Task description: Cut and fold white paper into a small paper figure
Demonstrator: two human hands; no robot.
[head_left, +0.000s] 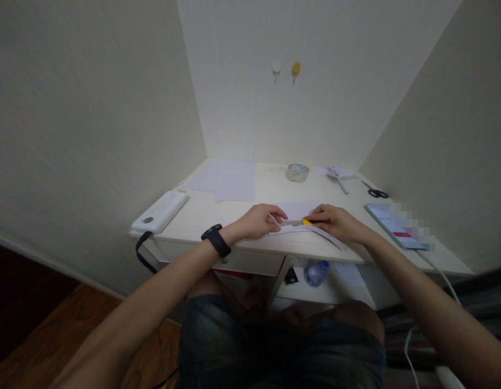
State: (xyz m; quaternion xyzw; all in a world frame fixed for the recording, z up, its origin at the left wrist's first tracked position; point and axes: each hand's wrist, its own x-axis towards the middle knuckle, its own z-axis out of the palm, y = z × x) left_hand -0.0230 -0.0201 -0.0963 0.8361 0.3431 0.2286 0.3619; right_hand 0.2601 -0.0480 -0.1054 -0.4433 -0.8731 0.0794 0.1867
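Note:
My left hand [261, 220] is closed, its thumb and fingers pinching a white paper strip [273, 221] near the front edge of the desk. My right hand [335, 222] grips a yellow and black utility knife [308, 222]. A narrow grey length, seemingly its blade, points left toward my left fingers. Beneath both hands lies a white paper sheet [295, 209], partly covered by them. Another thin curved paper strip [325, 236] reaches from under the knife past the desk's front edge.
Behind are white sheets [234, 181], a clear tape roll [297, 173] and a paper pinwheel [337, 174]. Black-handled scissors [377, 192] and a tablet [396, 226] lie right; a white device [160, 212] sits left. Below, a shelf holds a plastic bottle [316, 274].

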